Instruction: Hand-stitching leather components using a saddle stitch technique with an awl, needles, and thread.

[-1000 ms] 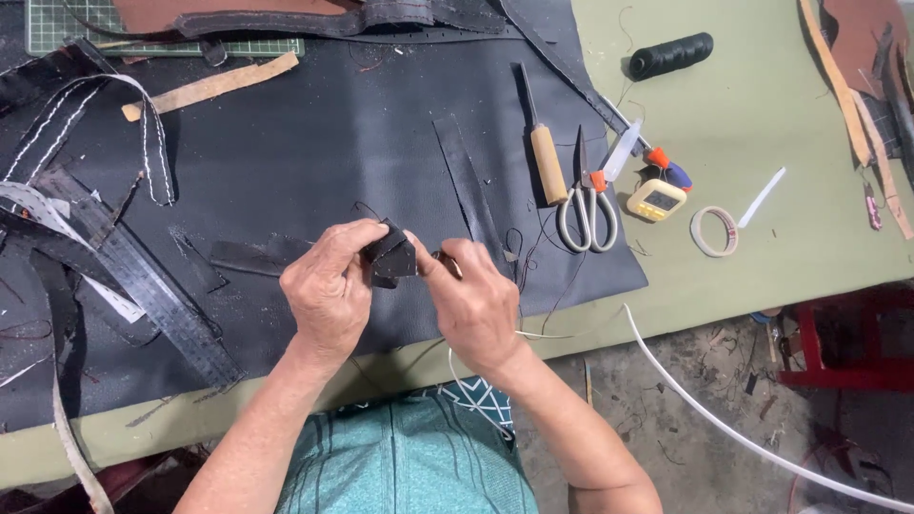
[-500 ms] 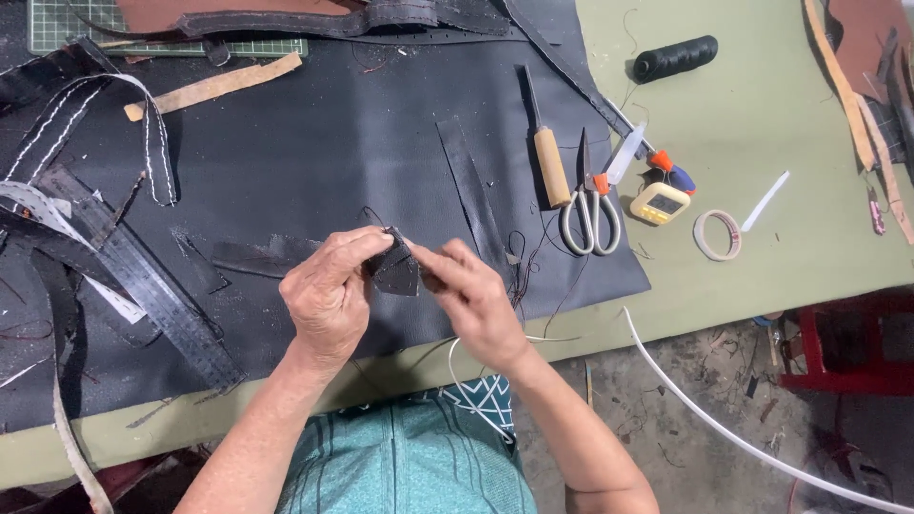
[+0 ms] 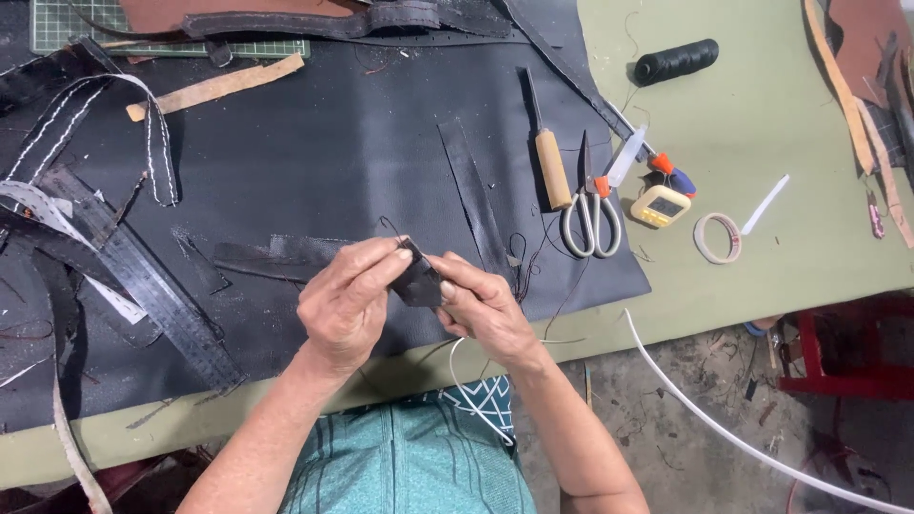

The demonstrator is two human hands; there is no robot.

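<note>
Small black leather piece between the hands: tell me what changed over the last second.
Both hands have stayed closed on the small black leather piece. The left hand and right hand shifted slightly, the fingers re-pinching, and the piece turned a little between them. No grip was let go. The grey-handled scissors, wooden-handled awl, black thread spool and tape roll lie as before.

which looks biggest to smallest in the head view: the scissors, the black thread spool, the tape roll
1. scissors
2. black thread spool
3. tape roll
All lie flat on the table, so nearness hardly skews it.
</note>
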